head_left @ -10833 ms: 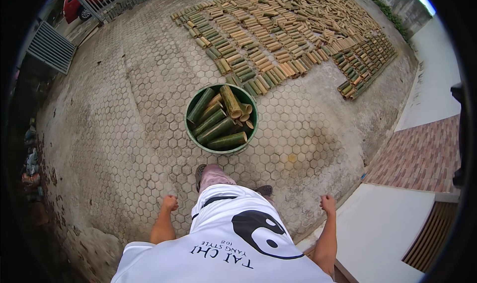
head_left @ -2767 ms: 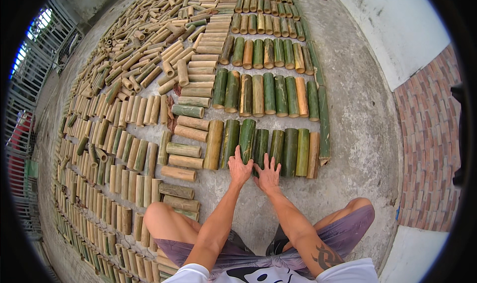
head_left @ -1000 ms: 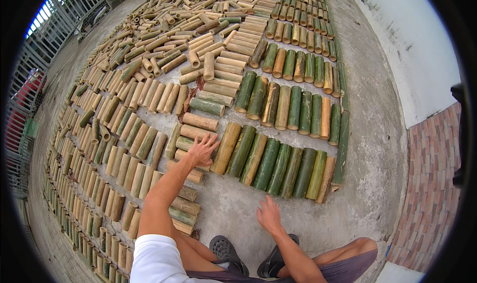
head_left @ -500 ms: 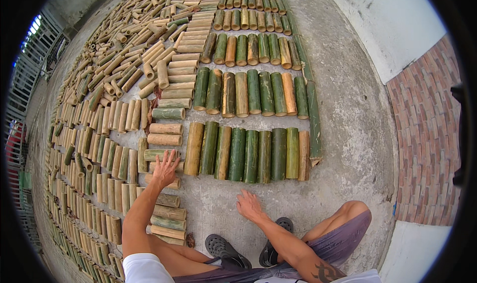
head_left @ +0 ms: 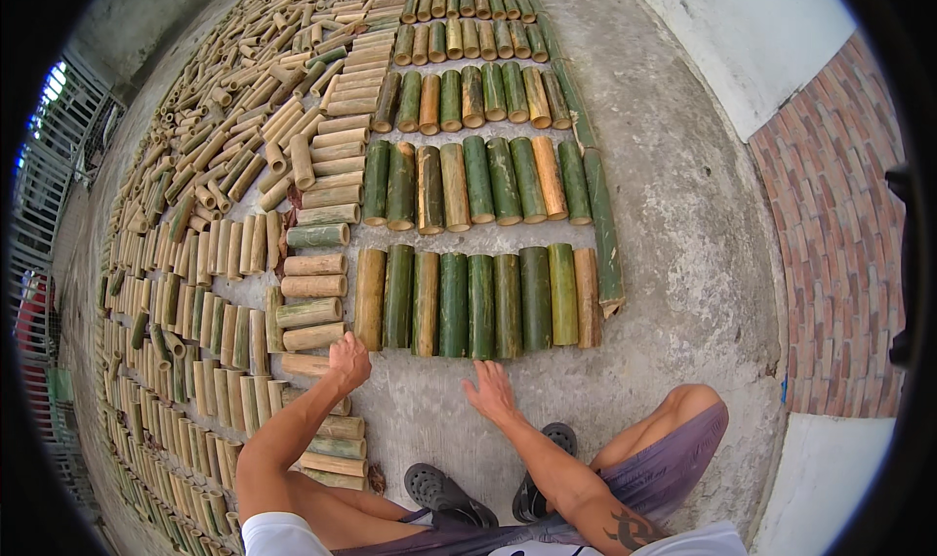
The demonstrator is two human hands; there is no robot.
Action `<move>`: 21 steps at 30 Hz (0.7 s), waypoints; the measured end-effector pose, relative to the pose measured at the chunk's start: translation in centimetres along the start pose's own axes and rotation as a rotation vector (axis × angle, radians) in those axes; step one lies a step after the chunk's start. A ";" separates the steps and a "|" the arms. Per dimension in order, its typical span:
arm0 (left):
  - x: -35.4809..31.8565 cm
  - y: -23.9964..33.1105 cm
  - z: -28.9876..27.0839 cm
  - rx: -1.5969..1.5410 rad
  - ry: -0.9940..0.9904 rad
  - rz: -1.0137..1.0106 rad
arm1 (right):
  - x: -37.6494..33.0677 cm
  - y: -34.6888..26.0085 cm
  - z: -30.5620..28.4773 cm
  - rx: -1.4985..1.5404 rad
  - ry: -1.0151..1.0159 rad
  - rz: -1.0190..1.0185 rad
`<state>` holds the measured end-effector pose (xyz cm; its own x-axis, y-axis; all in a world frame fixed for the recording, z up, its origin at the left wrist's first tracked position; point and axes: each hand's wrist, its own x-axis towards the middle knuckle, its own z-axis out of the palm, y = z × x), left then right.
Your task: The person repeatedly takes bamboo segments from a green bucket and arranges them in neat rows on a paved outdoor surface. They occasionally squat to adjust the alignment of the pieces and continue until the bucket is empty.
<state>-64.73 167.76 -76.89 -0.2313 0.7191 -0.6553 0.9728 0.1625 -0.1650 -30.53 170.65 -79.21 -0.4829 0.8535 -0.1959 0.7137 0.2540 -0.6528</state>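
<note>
My left hand (head_left: 348,363) has its fingers curled in, beside the end of a pale bamboo tube (head_left: 314,336) in the stack of crosswise tubes. It also lies close to the lower end of a tan bamboo tube (head_left: 370,302), the leftmost of the nearest upright-lying row. Nothing shows within its fingers. My right hand (head_left: 491,392) is open, fingers stretched toward the lower ends of that row, near a dark green bamboo tube (head_left: 481,307). Whether its fingertips touch the tube I cannot tell.
Further rows of green and tan bamboo tubes (head_left: 478,180) lie beyond. A long bamboo pole (head_left: 602,229) edges them on the right. Many loose tubes (head_left: 244,107) are heaped at the far left, with ordered rows nearer. My shoes (head_left: 444,493) rest on the concrete close by.
My left hand has slid down and slightly right off the crosswise tubes, its spread fingers now curled. My right hand has shifted slightly up toward the row's lower ends. The view has shifted a little.
</note>
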 end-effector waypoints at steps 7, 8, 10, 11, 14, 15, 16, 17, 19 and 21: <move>-0.7 1.6 0.3 -0.169 -0.218 0.390 | 1.9 0.9 -1.1 -0.102 -0.160 0.019; -1.0 2.0 0.5 -0.155 -0.187 0.438 | 2.3 0.8 -1.5 -0.156 -0.239 0.067; -2.0 2.8 0.1 -0.144 -0.191 0.521 | 2.4 0.3 -2.4 -0.152 -0.230 0.037; -2.5 2.9 -0.6 -0.199 -0.143 0.505 | 2.3 -0.2 -3.0 -0.162 -0.251 0.048; -6.4 1.0 -4.6 -0.396 -0.022 0.405 | 0.8 -2.2 -6.8 -0.093 -0.365 0.122; -8.1 -0.1 -6.6 -0.460 0.033 0.348 | 0.1 -3.2 -8.7 -0.077 -0.359 0.081; -10.3 -1.3 -8.5 -0.537 0.118 0.273 | -0.5 -4.4 -11.0 -0.095 -0.387 0.071; -13.2 -2.8 -10.2 -0.605 0.198 0.188 | -1.1 -5.6 -13.7 -0.134 -0.425 0.080; -20.0 -5.8 -13.0 -0.750 0.342 0.029 | -2.3 -9.0 -19.9 -0.158 -0.407 0.031; -28.1 -8.4 -14.9 -0.877 0.386 -0.148 | -3.7 -13.2 -26.6 -0.170 -0.408 0.025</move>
<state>-66.21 156.25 -46.11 -0.4839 0.7979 -0.3595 0.6339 0.6028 0.4845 -24.67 176.28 -50.38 -0.6006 0.6196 -0.5053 0.7848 0.3357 -0.5210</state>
